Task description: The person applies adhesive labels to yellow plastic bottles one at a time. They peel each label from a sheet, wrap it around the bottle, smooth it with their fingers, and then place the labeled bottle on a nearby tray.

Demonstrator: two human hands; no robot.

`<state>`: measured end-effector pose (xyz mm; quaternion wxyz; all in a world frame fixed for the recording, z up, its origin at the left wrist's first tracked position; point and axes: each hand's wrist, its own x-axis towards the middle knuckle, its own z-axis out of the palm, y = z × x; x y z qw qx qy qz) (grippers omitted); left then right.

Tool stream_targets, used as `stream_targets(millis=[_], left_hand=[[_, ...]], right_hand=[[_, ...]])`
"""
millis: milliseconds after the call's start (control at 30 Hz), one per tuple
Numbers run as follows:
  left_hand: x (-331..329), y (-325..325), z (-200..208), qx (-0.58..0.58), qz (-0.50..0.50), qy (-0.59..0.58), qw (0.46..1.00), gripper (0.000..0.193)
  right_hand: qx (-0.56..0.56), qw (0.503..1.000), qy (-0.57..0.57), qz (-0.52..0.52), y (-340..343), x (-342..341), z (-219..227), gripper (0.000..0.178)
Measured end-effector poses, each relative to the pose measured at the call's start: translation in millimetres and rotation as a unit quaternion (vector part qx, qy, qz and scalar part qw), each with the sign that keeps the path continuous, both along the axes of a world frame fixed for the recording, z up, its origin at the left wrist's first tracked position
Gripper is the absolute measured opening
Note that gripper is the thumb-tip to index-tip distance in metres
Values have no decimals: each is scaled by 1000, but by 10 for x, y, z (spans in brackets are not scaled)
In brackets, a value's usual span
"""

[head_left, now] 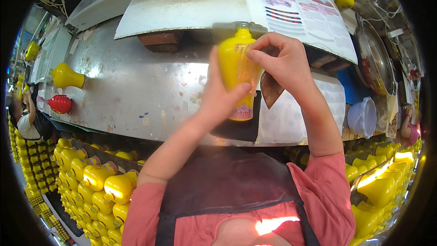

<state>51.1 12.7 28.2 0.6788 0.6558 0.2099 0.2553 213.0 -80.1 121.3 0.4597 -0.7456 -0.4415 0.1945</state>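
A metal worktable [136, 86] spans the scene. At its near middle, the left hand [218, 95] wraps closed around 1 upright yellow bottle [236, 66]. The right hand [284, 59] pinches the label [248, 70] on the bottle's right side.

A red bottle [59, 104] lies on the metal table [136, 86].

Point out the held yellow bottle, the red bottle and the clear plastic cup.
Held yellow bottle [233, 61], head view, on its upper body.
Red bottle [60, 104], head view, on its body's middle.
Clear plastic cup [363, 117], head view, on its side wall.
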Motion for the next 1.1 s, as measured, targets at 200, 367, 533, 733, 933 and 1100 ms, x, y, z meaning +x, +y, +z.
stream_targets(millis=[200,367,533,733,933,1100], left_hand=[[-33,-24,-152,45,2,-4,999,111],[-40,107,-208,126,21,-16,992,109],[-51,73,-163,240,32,96,965,113],[-55,58,-177,249,36,85,964,118],[-106,99,-253,191,10,40,981,115],[-201,181,-356,80,-37,-43,995,97]], right_hand=[[29,993,29,-108,171,167,-63,20],[94,991,-90,-33,-39,93,-169,26],[38,967,-250,33,-113,-47,-272,39],[7,965,-260,31,-97,-57,-286,45],[21,998,-60,9,-216,-35,-324,65],[-57,997,23,-50,-464,-275,-577,90]])
